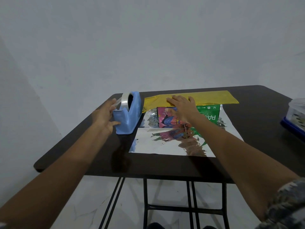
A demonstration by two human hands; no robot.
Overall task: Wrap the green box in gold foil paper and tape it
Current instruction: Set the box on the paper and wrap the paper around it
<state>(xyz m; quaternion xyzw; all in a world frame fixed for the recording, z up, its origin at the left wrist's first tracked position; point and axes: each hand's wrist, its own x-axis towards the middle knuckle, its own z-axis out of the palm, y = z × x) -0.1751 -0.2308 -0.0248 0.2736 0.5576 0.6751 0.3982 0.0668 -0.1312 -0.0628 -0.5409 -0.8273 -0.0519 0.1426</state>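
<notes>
Now: far flap of the gold foil paper (pixel 209 97) is pinned over the top of the green box (pixel 208 113); taping step is judged to be in hand.
Box place: stood on the foil's silver inside, toward the far side of the table (pixel 79 146), just right of the blue tape dispenser (pixel 130 116).
Foil lie: gold face is shown over the box top; silver side is spread flat toward the near edge. Near face of the box is left uncovered.
Right hand (pixel 181 104): laid flat on the foil over the box top, fingers straight and spread. Nothing is gripped; the foil is only pressed.
Left hand (pixel 105 115): fingers are stretched out, tips at the loose strip of tape (pixel 118 103) drawn off the roll. Thumb is kept apart, low against the dispenser base. No pinch is seen; the fingertips are blurred.
Handling, box (judged): light, stiff cardboard, easily shifted on slick foil, so it is best steadied from the top.
Handling, foil (judged): thin, slippery, springy; likely to lift back if released, and easily creased or torn.
Hold points (judged): foil is best pressed near its free edge; tape is best taken by its loose end only.
Other: a lidded container (pixel 295 113) is seen at the right edge, well apart.
</notes>
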